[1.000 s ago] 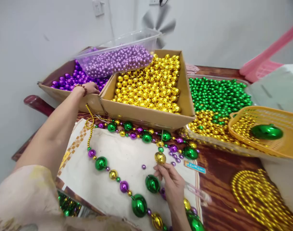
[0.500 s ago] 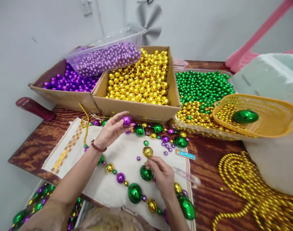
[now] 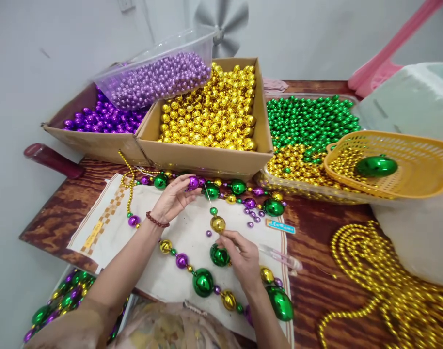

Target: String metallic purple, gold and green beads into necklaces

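My left hand [image 3: 178,196] pinches a shiny purple bead [image 3: 193,182] between thumb and fingertips, above the white cloth [image 3: 145,261]. Lower and to the right, my right hand [image 3: 241,252] grips the strand just under a gold bead [image 3: 217,224]. A small green bead [image 3: 213,211] sits on top of that gold one, and a thin needle or wire [image 3: 207,196] sticks up from it. Beside my right fingers hangs a large green bead [image 3: 219,255]. The bead strand [image 3: 203,282] of purple, gold and green curves over the cloth. The purple bead and the needle tip are apart.
Cardboard boxes hold purple beads [image 3: 98,121] and gold beads [image 3: 207,121]; a clear tub [image 3: 156,80] leans across them. Green beads [image 3: 312,121] and a yellow basket [image 3: 425,165] stand right. Gold bead chains [image 3: 381,271] lie on the wooden table [image 3: 312,232]. A fan [image 3: 221,29] turns behind.
My right hand has shifted slightly left and up with the strand, bringing the needle closer to the purple bead in my left hand. The camera view has tilted a little.
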The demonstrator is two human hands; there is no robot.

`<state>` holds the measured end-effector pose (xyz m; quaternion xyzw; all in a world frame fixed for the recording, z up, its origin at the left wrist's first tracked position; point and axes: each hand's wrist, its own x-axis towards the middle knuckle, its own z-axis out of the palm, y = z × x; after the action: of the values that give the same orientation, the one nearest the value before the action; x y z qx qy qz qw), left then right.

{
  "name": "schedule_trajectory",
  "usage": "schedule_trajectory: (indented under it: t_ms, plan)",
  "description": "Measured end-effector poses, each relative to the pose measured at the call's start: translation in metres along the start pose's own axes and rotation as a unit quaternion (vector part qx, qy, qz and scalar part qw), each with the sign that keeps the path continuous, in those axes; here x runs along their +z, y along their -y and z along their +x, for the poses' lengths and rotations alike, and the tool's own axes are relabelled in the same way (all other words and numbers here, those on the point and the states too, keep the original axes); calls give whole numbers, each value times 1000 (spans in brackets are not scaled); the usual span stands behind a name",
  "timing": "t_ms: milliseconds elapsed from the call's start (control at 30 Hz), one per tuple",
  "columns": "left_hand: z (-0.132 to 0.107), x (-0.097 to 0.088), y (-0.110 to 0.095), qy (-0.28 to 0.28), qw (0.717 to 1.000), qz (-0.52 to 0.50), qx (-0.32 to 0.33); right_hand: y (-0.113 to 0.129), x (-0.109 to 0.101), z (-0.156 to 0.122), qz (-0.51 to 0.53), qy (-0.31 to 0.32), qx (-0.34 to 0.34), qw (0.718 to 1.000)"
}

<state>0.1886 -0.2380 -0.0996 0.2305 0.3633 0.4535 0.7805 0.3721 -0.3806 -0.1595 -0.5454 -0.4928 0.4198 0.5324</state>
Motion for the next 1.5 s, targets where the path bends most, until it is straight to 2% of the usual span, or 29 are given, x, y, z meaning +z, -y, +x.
schedule_trajectory:
  t_ms: [200,467,667,867,1133,1400,1500]
  plan:
    - [1,5,3,-35,999,-37,20,4,2,-2,-20,25,-1,999]
    - [-1,14,6,-2,999,-48,20,3,1,-3,-25,24,13,999]
    - [-2,14,6,-7,999,-44,22,0,1,-4,-33,30,27,999]
    - [-2,13,7,-1,999,-43,24,3,2,-3,-43,23,11,999]
    - [-10,16,8,25,998,-15,48,1,6,-1,-17,14,34,999]
    - [-26,24,29,40,997,21,64,-6,21,6,44,-22,50,998]
    - [-30,24,38,29,997,29,71,-3,20,8,46,-8,52,998]
